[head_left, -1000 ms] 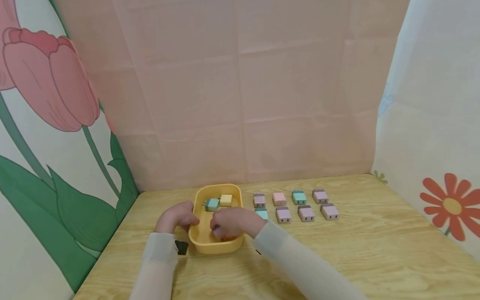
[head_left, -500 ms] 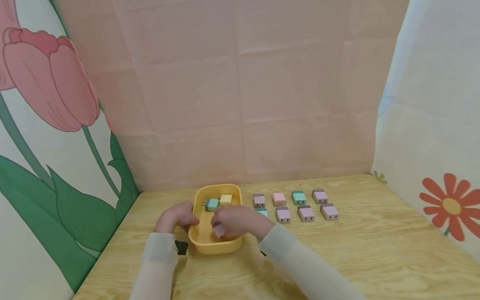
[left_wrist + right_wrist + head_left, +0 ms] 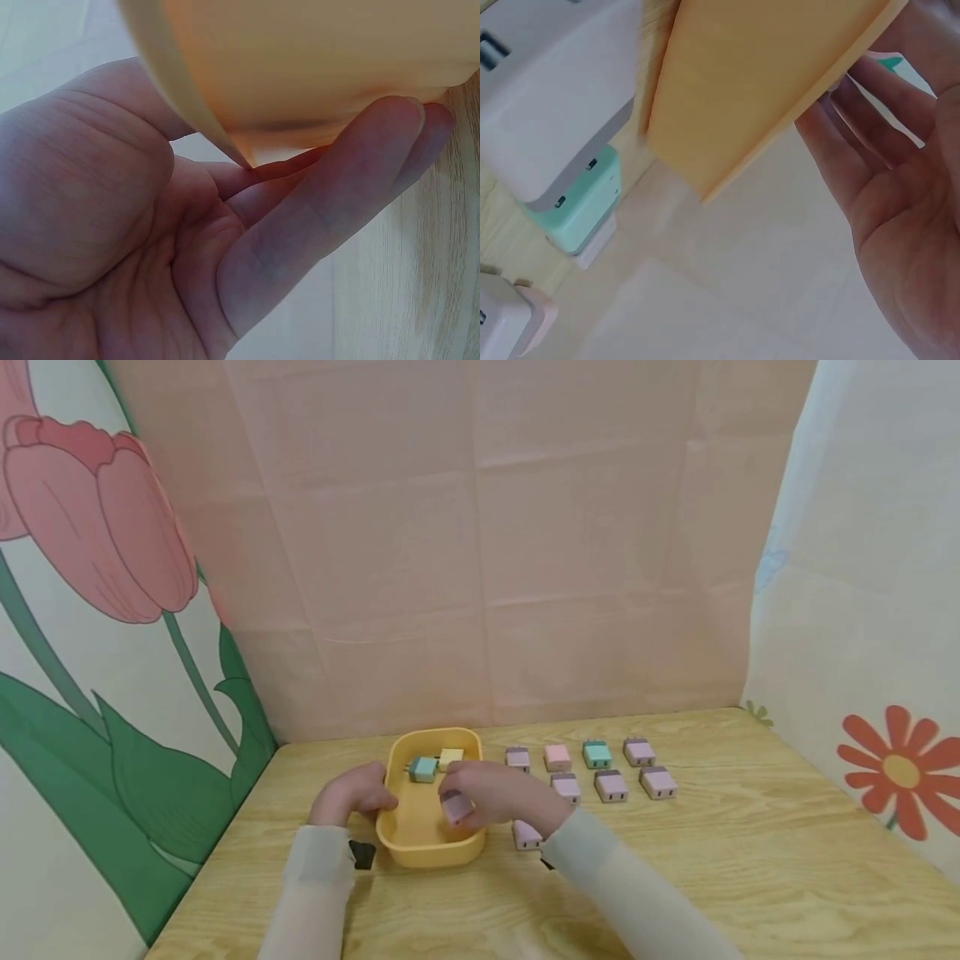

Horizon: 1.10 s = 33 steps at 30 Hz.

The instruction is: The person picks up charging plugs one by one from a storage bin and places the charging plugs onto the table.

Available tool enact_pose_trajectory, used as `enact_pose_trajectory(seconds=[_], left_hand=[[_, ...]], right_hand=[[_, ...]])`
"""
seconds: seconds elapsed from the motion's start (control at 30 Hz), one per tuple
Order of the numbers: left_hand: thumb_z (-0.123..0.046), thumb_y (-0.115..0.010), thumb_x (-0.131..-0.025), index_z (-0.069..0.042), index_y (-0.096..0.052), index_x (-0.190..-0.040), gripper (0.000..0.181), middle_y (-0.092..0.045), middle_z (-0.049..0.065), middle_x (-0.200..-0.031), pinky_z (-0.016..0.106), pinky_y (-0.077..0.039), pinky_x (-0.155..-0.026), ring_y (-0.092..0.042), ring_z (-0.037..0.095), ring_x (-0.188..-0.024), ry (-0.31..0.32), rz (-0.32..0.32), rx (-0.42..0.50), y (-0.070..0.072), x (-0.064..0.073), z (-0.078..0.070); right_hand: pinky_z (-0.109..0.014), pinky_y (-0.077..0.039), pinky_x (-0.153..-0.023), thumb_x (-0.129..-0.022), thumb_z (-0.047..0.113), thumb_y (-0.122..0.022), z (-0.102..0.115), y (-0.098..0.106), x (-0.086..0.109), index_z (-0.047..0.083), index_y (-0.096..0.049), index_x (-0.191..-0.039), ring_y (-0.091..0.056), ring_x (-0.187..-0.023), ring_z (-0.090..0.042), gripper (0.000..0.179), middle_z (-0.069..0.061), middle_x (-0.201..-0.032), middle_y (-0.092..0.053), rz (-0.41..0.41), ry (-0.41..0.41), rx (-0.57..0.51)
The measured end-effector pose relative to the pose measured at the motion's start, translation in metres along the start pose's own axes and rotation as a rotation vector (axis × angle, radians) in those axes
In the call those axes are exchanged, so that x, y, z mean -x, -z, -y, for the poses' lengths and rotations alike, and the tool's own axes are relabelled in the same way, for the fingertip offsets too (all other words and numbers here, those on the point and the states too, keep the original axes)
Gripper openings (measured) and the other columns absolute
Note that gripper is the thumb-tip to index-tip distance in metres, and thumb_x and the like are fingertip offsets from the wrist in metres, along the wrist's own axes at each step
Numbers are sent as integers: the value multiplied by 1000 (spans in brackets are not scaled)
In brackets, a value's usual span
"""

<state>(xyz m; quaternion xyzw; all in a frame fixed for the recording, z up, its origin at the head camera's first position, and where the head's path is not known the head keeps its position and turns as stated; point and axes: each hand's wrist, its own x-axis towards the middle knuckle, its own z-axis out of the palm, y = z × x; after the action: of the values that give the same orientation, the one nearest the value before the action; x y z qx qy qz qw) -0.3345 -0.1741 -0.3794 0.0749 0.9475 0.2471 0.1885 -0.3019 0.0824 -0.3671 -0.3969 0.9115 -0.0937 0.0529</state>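
Note:
My left hand [image 3: 356, 792] holds the left wall of a yellow plastic tray [image 3: 431, 858], thumb over the rim. In the left wrist view its fingers lie against the tray's outside [image 3: 337, 60]. Over the right part of the tray, my right hand [image 3: 498, 792] pinches a pale purple charger plug [image 3: 456, 808]. In the right wrist view the tray wall [image 3: 757, 82] hides most of that plug and the fingertips. A mint charger plug [image 3: 423, 769] and a yellow charger plug [image 3: 451, 757] lie inside the tray at its far end.
Right of the tray, charger plugs stand in rows on the wooden table [image 3: 750, 835]: several purple ones [image 3: 611, 786], a pink one [image 3: 557, 757] and a teal one [image 3: 597, 754]. One purple plug [image 3: 527, 835] sits close to the tray's near right. A pink sheet [image 3: 480, 568] hangs behind.
My right hand has lifted and shifted right toward the tray's right wall with the purple charger plug. The plug near the tray's right side has come into view. My left hand stays put.

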Motion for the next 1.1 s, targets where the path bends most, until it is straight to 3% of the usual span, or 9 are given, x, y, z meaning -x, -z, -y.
enact_pose_trajectory(seconds=[0.33, 1.1], left_hand=[[-9, -72, -90, 1, -66, -113, 27, -73, 11, -97, 36, -62, -78, -71, 21, -82, -10, -7, 17, -1, 1, -1], [-8, -71, -89, 1, -66, -111, 24, -73, 11, -96, 34, -63, -76, -71, 20, -79, -24, -10, 29, -1, 2, -1]], right_hand=[[-30, -60, -96, -91, 23, -89, -5, 7, 15, 18, -76, -126, -66, -104, -9, 38, 3, -123, -72, -65, 4, -45], [-37, -63, -100, -87, 13, -89, -16, 35, 49, 9, -73, -132, -72, -117, -19, 49, -5, -131, -72, -139, 20, 34]])
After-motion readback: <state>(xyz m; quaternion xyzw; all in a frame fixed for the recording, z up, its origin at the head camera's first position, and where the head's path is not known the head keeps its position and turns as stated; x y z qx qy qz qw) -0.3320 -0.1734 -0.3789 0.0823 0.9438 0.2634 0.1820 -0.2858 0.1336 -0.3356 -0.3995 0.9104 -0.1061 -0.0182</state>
